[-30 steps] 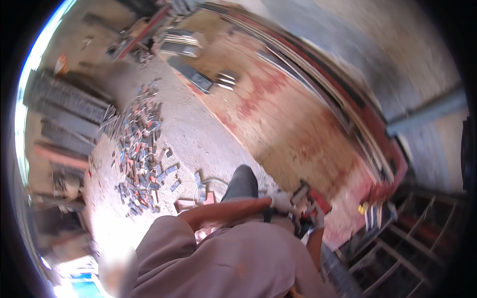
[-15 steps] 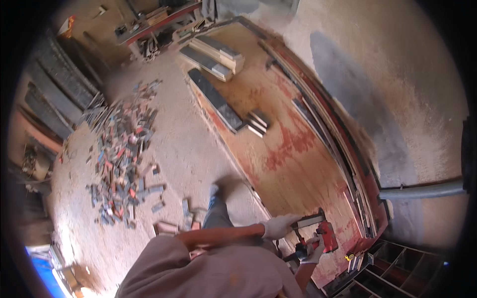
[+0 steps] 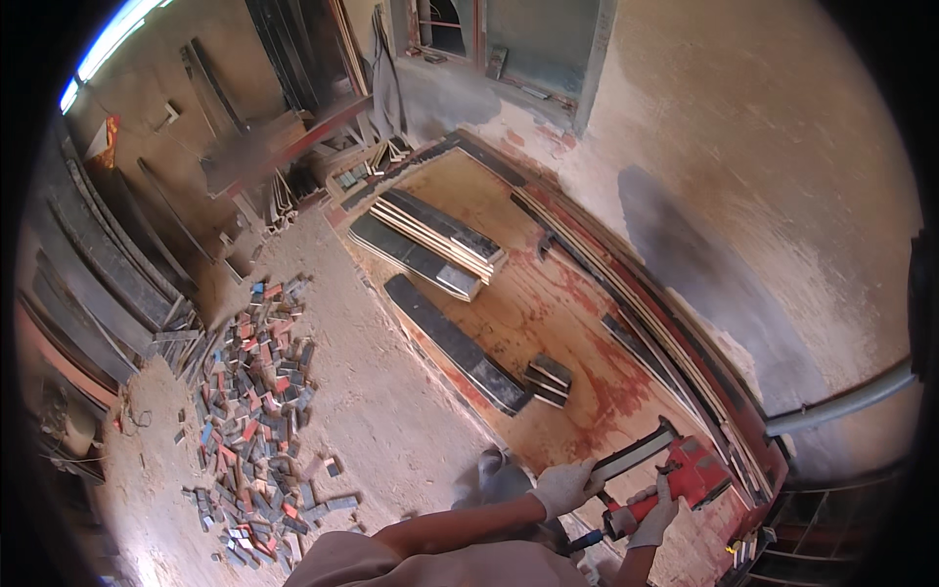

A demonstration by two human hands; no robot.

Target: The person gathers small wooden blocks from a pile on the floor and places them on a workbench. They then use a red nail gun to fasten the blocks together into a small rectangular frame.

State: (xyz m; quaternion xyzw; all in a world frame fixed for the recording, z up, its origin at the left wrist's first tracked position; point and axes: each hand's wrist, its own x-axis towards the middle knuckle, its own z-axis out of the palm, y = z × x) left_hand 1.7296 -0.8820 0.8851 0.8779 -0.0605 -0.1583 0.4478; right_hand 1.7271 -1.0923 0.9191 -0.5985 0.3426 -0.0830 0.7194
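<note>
A rough plaster wall (image 3: 743,166) rises beside a long, red-stained wooden surface (image 3: 577,338). Over the surface's near end is a red power tool (image 3: 696,472). The right hand (image 3: 653,517) has its grip wrapped around the tool's handle (image 3: 640,508); the left hand (image 3: 564,489) keeps a narrow grip on the end of its long grey bar (image 3: 634,456). Dark boards (image 3: 455,347) lie farther along.

Whitish gloves (image 3: 564,489) cover both hands (image 3: 657,514); the top (image 3: 430,570) is taupe.
</note>
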